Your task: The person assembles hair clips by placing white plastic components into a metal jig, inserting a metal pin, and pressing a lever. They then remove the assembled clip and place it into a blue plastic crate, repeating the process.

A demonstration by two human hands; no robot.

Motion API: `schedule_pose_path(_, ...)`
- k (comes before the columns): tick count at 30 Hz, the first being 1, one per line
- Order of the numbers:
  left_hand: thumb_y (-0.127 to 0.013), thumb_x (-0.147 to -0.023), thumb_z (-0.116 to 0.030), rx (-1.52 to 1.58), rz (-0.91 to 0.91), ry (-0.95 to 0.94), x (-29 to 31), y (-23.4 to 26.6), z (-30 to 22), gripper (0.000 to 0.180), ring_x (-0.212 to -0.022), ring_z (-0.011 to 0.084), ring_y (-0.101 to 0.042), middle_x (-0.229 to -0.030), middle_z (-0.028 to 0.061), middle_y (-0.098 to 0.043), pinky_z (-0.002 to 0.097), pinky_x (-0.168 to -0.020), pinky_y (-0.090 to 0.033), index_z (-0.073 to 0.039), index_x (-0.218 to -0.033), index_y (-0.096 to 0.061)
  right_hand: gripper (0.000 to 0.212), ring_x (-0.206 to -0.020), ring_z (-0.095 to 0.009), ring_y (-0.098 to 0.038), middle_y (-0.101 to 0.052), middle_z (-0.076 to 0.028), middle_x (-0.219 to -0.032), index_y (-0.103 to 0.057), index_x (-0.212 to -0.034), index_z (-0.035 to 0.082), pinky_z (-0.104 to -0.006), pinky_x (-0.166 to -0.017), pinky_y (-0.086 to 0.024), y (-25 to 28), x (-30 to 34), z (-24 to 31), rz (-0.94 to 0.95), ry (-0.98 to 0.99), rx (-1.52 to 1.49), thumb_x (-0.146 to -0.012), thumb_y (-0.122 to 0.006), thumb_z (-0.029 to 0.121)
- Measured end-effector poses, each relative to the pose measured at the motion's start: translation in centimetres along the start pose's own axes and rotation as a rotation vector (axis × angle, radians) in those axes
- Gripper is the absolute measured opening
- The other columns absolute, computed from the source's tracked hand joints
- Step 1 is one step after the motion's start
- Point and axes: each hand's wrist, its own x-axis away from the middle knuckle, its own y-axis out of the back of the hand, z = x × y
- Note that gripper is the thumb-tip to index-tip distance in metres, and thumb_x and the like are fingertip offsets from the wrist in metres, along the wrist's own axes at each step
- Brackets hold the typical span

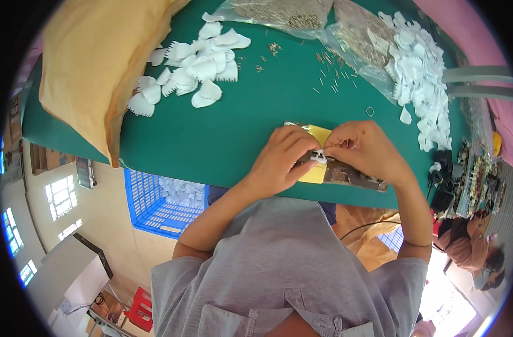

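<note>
Near the front edge of the green table, my left hand (284, 159) is closed on a small white plastic part (319, 156), thumb below and fingers above. My right hand (370, 150) meets it from the right with thumb and fingers pinched together; whatever is between them is too small to make out. Both hands are over a dark, worn metal fixture (351, 176) with a yellow plate (314, 176) across it. The fingers hide part of the fixture and of the white part.
White toothed pieces (203, 66) lie at the back left beside a large brown paper bag (102, 67). Small metal pins (334, 73) are scattered behind my hands, near clear bags of small parts (290, 14). Small white parts (419, 73) are heaped at right. A blue crate (149, 205) stands below the table edge.
</note>
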Motion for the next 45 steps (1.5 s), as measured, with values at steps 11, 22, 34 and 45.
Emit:
schedule_pose_path(11,-0.078,-0.089,-0.015,0.000,-0.004,-0.013,0.0,-0.2,0.2,0.033,-0.117,0.0318,-0.058,-0.117,0.0077,-0.066,0.0445,-0.103,-0.044,-0.006,-0.117,-0.064,0.016,-0.099,-0.030,-0.068,-0.071,-0.007,-0.102,-0.076,-0.107,0.010,-0.0423,-0.083,-0.056,-3.5,-16.4,-1.7,-0.333,0.437,0.264,-0.091,-0.070,0.011)
schedule_pose_path(22,-0.078,-0.089,-0.014,0.020,-0.018,-0.018,0.2,-0.1,0.1,0.032,-0.116,0.0315,-0.058,-0.116,0.0084,-0.067,0.0441,-0.104,-0.044,-0.006,-0.116,-0.065,0.010,-0.090,-0.022,-0.068,-0.069,-0.006,-0.098,-0.071,-0.101,0.005,-0.0350,-0.081,-0.056,-1.6,-14.8,-1.0,-0.158,0.306,0.197,-0.092,-0.073,0.010)
schedule_pose_path(34,-0.077,-0.090,-0.015,0.013,-0.004,-0.009,0.1,-0.1,0.0,0.031,-0.119,0.0320,-0.058,-0.116,0.0084,-0.067,0.0452,-0.105,-0.042,-0.006,-0.117,-0.064,0.010,-0.085,-0.016,-0.071,-0.074,-0.006,-0.097,-0.072,-0.101,0.002,-0.0320,-0.079,-0.058,-1.2,-11.5,-2.2,-0.263,0.125,-0.040,-0.094,-0.074,0.009)
schedule_pose_path(45,-0.078,-0.089,-0.014,0.029,-0.024,-0.022,0.0,-0.1,0.1,0.031,-0.115,0.0314,-0.059,-0.116,0.0082,-0.067,0.0440,-0.103,-0.044,-0.006,-0.116,-0.065,0.014,-0.087,-0.026,-0.072,-0.074,-0.010,-0.103,-0.076,-0.108,0.006,-0.0359,-0.078,-0.058,-1.7,-11.7,-3.1,-0.552,0.212,0.257,-0.096,-0.069,0.007)
